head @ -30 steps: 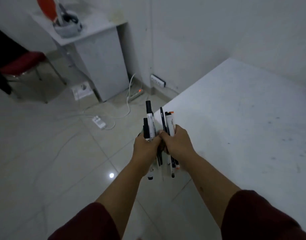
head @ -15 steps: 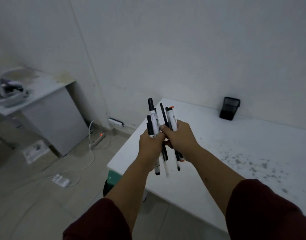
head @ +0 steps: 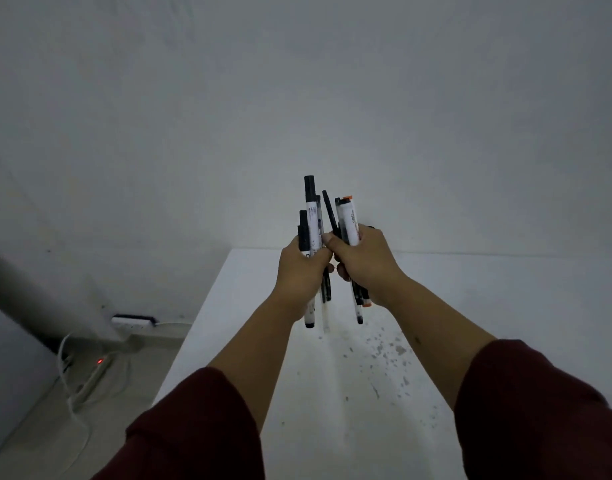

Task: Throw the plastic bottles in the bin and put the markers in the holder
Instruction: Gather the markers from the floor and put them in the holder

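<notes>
Both hands hold a bundle of several markers upright over the white table. My left hand grips white-bodied markers with black caps. Touching it, my right hand grips another group, among them a white marker with an orange cap and a thin black pen. The marker ends stick out below both fists. A small dark edge shows just behind my right hand; I cannot tell if it is the black holder. No bottle or bin is in sight.
The table's left edge runs from near centre down toward the bottom. Dark specks dot its top around. On the floor at left lie a power strip with a red light, white cables and a wall socket. A grey cabinet stands at far left.
The view swung right and up from the floor and cabinet toward the table and wall. The black holder seen at the table's back is now hidden behind my hands. Both hands kept their grip.
</notes>
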